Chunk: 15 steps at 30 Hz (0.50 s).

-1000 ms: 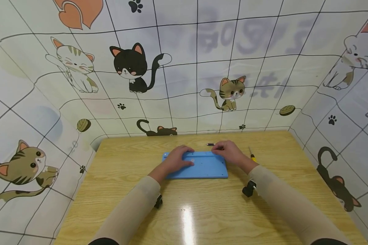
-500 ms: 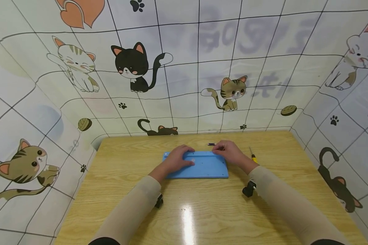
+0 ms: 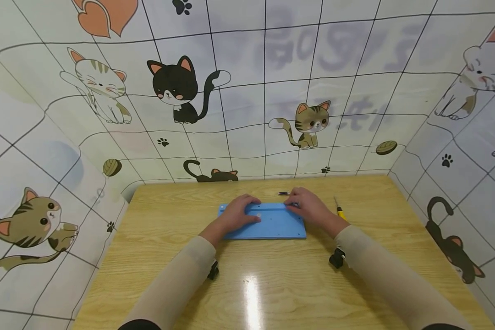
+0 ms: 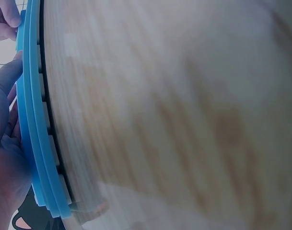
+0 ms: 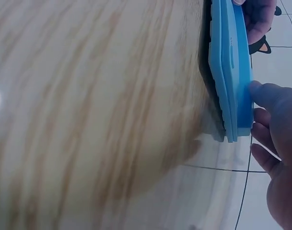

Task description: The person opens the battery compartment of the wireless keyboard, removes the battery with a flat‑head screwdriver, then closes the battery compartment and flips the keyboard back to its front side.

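Observation:
A light blue keyboard lies on the table with its plain, screw-dotted back up. Pale keys show underneath its edge in the left wrist view. My left hand rests spread across its left part, thumb on the back and fingers toward the raised far ridge. At the far right end of the ridge, my right hand touches the keyboard with its thumb and fingertips slightly apart. In the right wrist view one digit of the right hand presses against the ridge's side while the other fingers curl loosely. Anything small beneath these fingertips is hidden.
A small dark-and-silver cylinder lies just behind the keyboard. Right of my right hand lies a screwdriver with a yellow and black handle. The wooden table meets cat-printed walls at the back and sides.
My right hand's fingertips have spread from a closer pinch at the ridge, and its wrist has turned slightly. The left hand and the keyboard have stayed in place.

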Available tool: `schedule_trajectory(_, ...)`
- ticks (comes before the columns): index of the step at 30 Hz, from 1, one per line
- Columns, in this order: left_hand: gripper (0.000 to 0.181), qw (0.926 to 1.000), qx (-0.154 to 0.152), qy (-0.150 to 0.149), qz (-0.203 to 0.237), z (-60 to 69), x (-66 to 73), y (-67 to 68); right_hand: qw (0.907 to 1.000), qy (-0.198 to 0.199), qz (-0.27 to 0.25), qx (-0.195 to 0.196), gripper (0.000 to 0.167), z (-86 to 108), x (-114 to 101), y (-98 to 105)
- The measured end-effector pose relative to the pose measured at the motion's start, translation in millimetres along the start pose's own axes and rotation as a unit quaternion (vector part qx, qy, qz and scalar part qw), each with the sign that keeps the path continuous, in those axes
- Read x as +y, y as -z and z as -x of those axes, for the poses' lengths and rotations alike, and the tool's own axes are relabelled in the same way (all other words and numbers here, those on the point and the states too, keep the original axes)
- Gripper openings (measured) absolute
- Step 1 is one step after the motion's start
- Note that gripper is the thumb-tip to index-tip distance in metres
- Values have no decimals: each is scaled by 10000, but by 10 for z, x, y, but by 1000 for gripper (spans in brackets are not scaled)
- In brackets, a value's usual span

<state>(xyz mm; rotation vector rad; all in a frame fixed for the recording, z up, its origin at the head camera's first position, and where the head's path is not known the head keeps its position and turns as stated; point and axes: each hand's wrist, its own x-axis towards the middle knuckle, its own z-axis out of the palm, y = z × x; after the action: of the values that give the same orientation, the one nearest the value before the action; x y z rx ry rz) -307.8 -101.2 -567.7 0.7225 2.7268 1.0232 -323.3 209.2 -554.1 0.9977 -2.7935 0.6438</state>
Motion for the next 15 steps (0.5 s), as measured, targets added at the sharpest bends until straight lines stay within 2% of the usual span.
schedule_trajectory(6,54,10000,8,23,0,-12,-46,-29,9999,33,-98,32,20,34,-4,3)
schedule_trajectory(11,55,9999,38,-74,-60,-20,-77,-38,9995,147,-236,155,18,46,2,-33)
schedule_trajectory(15,56,10000,1,-13,-92,-26,-71,-30,9993,203,-262,196,16,47,-9,-58)
